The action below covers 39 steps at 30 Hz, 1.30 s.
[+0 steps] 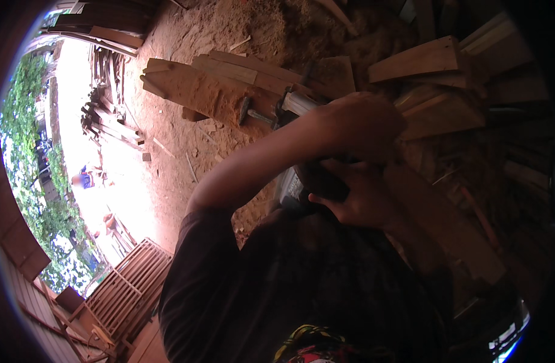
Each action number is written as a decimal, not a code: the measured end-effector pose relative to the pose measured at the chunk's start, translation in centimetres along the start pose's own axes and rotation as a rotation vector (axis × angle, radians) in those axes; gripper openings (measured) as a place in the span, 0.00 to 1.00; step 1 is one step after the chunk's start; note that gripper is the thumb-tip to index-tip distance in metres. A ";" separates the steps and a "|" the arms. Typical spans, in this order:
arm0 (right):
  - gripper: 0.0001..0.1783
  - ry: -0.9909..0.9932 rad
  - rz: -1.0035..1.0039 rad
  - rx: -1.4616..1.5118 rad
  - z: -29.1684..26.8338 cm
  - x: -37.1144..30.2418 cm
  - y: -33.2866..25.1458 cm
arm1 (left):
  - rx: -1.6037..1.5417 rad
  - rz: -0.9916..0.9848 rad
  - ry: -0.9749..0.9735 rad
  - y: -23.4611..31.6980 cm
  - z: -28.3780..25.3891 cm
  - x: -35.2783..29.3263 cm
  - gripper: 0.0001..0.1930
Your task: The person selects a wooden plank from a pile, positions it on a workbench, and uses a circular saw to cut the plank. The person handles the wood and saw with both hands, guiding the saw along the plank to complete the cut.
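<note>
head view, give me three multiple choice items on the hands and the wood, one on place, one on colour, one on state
1. Where does the slatted frame lie?
A. lower left
B. upper right
C. on the planks

2. What colour is the sawdust on the planks?
A. white
B. reddish brown
C. green

3. How is the right hand?
A. flat and free
B. out of view
C. curled on a dark tool

Answers:
1 A, the frame sits by the lower left rim.
2 B, the dust matches the reddish ground.
3 C, its fingers wrap the tool below the left hand, which lies over it; the left hand's grip is not clear.
</note>
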State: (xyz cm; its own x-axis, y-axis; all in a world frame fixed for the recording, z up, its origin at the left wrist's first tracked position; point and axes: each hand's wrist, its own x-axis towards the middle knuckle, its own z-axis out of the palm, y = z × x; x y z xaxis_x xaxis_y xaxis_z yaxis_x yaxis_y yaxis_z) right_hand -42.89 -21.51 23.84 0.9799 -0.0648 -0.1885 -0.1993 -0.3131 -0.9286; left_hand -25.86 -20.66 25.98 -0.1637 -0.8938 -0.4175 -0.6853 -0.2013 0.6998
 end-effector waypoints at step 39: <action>0.32 -0.303 0.119 0.050 -1.3 2.2 -1.0 | -0.998 -0.788 1.051 -14.4 7.0 -9.2 0.38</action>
State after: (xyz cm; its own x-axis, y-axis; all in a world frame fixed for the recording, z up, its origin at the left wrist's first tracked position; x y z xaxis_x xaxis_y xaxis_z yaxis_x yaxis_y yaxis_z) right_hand -40.58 -22.61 24.74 0.9073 0.1889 -0.3758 -0.3191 -0.2728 -0.9076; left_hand -19.49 -6.77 15.70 0.7887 -0.2325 -0.5691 0.4053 -0.4995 0.7657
